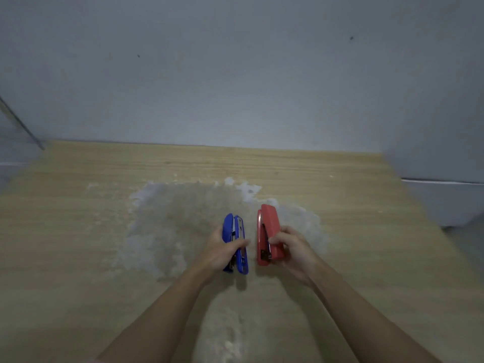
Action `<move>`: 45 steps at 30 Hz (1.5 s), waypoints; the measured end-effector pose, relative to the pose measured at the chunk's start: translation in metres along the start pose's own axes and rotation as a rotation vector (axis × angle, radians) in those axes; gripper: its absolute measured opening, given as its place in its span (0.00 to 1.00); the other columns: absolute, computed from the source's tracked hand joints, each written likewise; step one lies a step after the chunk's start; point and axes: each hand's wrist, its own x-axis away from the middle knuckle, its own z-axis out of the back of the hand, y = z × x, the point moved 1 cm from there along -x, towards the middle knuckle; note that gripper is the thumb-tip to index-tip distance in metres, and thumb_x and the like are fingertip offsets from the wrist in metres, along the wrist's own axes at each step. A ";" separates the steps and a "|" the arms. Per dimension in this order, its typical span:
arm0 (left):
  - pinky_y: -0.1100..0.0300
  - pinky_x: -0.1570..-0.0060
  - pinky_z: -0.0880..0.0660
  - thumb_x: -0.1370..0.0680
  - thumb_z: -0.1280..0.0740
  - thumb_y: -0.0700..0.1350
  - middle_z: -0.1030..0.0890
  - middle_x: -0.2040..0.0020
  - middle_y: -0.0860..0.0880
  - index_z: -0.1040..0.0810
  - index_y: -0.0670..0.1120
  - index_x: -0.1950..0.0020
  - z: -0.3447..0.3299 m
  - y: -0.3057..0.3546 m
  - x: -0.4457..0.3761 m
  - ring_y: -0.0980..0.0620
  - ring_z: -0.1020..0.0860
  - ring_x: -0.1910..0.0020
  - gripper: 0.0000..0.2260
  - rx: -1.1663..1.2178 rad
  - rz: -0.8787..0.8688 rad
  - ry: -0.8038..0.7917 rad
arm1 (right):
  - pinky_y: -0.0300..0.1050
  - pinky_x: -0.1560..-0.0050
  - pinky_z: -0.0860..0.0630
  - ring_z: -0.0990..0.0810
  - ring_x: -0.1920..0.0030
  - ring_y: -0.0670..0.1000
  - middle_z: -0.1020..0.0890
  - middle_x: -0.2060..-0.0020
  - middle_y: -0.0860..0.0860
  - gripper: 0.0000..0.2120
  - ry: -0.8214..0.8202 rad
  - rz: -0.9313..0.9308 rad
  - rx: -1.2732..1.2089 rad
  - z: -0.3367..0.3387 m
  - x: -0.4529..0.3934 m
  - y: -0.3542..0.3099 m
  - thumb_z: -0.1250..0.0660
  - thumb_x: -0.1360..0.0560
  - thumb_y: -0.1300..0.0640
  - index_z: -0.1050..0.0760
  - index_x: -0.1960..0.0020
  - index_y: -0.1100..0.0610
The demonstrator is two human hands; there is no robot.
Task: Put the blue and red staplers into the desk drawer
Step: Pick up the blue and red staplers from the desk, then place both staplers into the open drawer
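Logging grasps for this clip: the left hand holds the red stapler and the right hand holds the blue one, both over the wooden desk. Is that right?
Not quite: the colours are swapped. In the head view the left hand holds the blue stapler and the right hand holds the red stapler, both over the wooden desk.

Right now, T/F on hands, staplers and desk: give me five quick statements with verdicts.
1. The left hand holds the blue stapler. True.
2. The red stapler lies loose on the desk, untouched. False: the right hand has a grip on it.
3. The two staplers are stacked one on the other. False: they are side by side with a gap between them.
4. The wooden desk top has a pale worn patch under the hands. True.
5. An open drawer shows in view. False: no drawer is visible.
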 end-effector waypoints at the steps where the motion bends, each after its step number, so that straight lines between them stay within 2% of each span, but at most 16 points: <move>1: 0.47 0.60 0.21 0.29 0.30 0.44 0.20 0.59 0.45 0.27 0.46 0.48 -0.013 -0.002 0.006 0.46 0.21 0.64 0.12 -0.007 -0.002 -0.018 | 0.50 0.62 0.25 0.24 0.60 0.56 0.24 0.57 0.59 0.12 0.010 0.000 0.008 0.013 0.008 0.002 0.40 0.31 0.71 0.31 0.49 0.61; 3: 0.47 0.57 0.21 0.29 0.29 0.45 0.19 0.57 0.44 0.26 0.45 0.46 -0.045 -0.004 0.024 0.46 0.21 0.62 0.14 -0.020 -0.016 -0.048 | 0.47 0.64 0.27 0.26 0.62 0.55 0.25 0.60 0.58 0.11 0.020 0.009 0.022 0.044 0.029 0.009 0.40 0.31 0.71 0.31 0.52 0.60; 8: 0.51 0.58 0.22 0.29 0.29 0.44 0.21 0.56 0.45 0.28 0.46 0.43 -0.111 -0.006 0.069 0.46 0.21 0.61 0.17 -0.040 -0.051 -0.107 | 0.44 0.67 0.29 0.27 0.65 0.54 0.25 0.62 0.57 0.11 0.021 0.035 0.002 0.106 0.077 0.031 0.41 0.32 0.72 0.30 0.56 0.58; 12: 0.56 0.65 0.27 0.26 0.33 0.45 0.25 0.62 0.48 0.26 0.44 0.49 -0.155 -0.011 0.104 0.50 0.26 0.67 0.09 0.019 -0.026 -0.121 | 0.43 0.66 0.32 0.28 0.66 0.53 0.26 0.65 0.55 0.12 0.053 0.045 0.086 0.149 0.117 0.055 0.38 0.41 0.67 0.29 0.60 0.56; 14: 0.62 0.73 0.29 0.23 0.38 0.44 0.26 0.66 0.48 0.27 0.45 0.57 -0.178 -0.014 0.123 0.52 0.27 0.72 0.05 0.077 0.011 -0.110 | 0.42 0.69 0.32 0.27 0.64 0.53 0.24 0.62 0.56 0.14 0.041 0.050 0.152 0.174 0.137 0.068 0.37 0.43 0.65 0.28 0.58 0.56; 17: 0.68 0.81 0.32 0.21 0.45 0.42 0.27 0.69 0.47 0.28 0.46 0.60 -0.205 -0.020 0.147 0.57 0.27 0.79 0.10 0.068 0.024 -0.114 | 0.39 0.71 0.30 0.24 0.61 0.53 0.21 0.56 0.56 0.19 -0.026 0.047 0.231 0.207 0.161 0.087 0.36 0.38 0.67 0.27 0.48 0.57; 18: 0.68 0.80 0.31 0.20 0.46 0.41 0.27 0.68 0.47 0.28 0.46 0.58 -0.213 -0.024 0.153 0.58 0.27 0.79 0.10 0.034 0.023 -0.122 | 0.39 0.69 0.28 0.23 0.59 0.53 0.21 0.54 0.55 0.22 -0.035 0.048 0.252 0.218 0.167 0.093 0.35 0.40 0.66 0.27 0.47 0.55; 20: 0.63 0.72 0.27 0.20 0.46 0.40 0.25 0.65 0.48 0.27 0.48 0.47 -0.229 -0.034 0.162 0.55 0.25 0.71 0.09 -0.039 0.019 -0.163 | 0.44 0.62 0.25 0.22 0.54 0.54 0.20 0.51 0.54 0.24 -0.027 0.055 0.292 0.236 0.178 0.104 0.34 0.43 0.66 0.26 0.49 0.49; 22: 0.61 0.63 0.27 0.20 0.44 0.39 0.23 0.58 0.49 0.30 0.48 0.37 -0.241 -0.045 0.169 0.53 0.24 0.61 0.13 -0.112 -0.033 -0.209 | 0.46 0.62 0.24 0.22 0.55 0.55 0.20 0.51 0.53 0.24 -0.008 0.079 0.360 0.250 0.187 0.112 0.33 0.42 0.70 0.24 0.52 0.48; 25: 0.64 0.53 0.28 0.22 0.40 0.39 0.23 0.47 0.49 0.31 0.49 0.34 -0.253 -0.060 0.175 0.51 0.25 0.50 0.16 -0.287 -0.169 -0.254 | 0.37 0.74 0.29 0.23 0.63 0.53 0.21 0.53 0.52 0.23 -0.006 0.089 0.465 0.269 0.198 0.120 0.34 0.38 0.76 0.24 0.53 0.52; 28: 0.59 0.44 0.30 0.24 0.37 0.39 0.23 0.41 0.47 0.30 0.47 0.34 -0.261 -0.071 0.174 0.51 0.26 0.44 0.17 -0.474 -0.291 -0.268 | 0.33 0.70 0.29 0.22 0.61 0.49 0.21 0.53 0.52 0.21 0.022 0.102 0.529 0.283 0.200 0.128 0.33 0.38 0.75 0.24 0.52 0.53; 32: 0.58 0.44 0.31 0.25 0.35 0.40 0.23 0.42 0.46 0.30 0.49 0.35 -0.270 -0.084 0.167 0.50 0.26 0.46 0.18 -0.687 -0.388 -0.313 | 0.32 0.59 0.29 0.22 0.52 0.48 0.20 0.50 0.53 0.23 0.092 0.137 0.687 0.297 0.193 0.140 0.29 0.36 0.70 0.24 0.45 0.53; 35: 0.53 0.43 0.28 0.24 0.36 0.40 0.24 0.42 0.45 0.31 0.49 0.34 -0.275 -0.097 0.157 0.47 0.26 0.45 0.19 -0.874 -0.405 -0.366 | 0.28 0.57 0.31 0.23 0.49 0.50 0.21 0.47 0.53 0.25 0.085 0.158 0.824 0.303 0.185 0.148 0.27 0.34 0.64 0.26 0.38 0.56; 39: 0.50 0.46 0.27 0.24 0.37 0.41 0.24 0.44 0.44 0.30 0.49 0.35 -0.281 -0.111 0.143 0.46 0.25 0.47 0.18 -0.996 -0.355 -0.367 | 0.33 0.58 0.28 0.22 0.57 0.49 0.20 0.49 0.55 0.20 0.003 0.146 0.878 0.305 0.167 0.158 0.30 0.30 0.56 0.25 0.39 0.55; 42: 0.49 0.48 0.25 0.24 0.36 0.42 0.23 0.46 0.43 0.28 0.50 0.37 -0.285 -0.119 0.135 0.44 0.25 0.50 0.16 -0.990 -0.305 -0.323 | 0.39 0.58 0.25 0.20 0.58 0.53 0.18 0.51 0.56 0.16 0.009 0.129 0.927 0.307 0.155 0.165 0.32 0.28 0.56 0.24 0.41 0.52; 45: 0.47 0.47 0.25 0.25 0.35 0.42 0.23 0.46 0.42 0.27 0.49 0.38 -0.290 -0.129 0.128 0.43 0.24 0.49 0.16 -0.964 -0.262 -0.278 | 0.35 0.63 0.29 0.21 0.60 0.52 0.18 0.51 0.56 0.18 0.043 0.134 0.956 0.309 0.145 0.173 0.32 0.28 0.59 0.24 0.39 0.52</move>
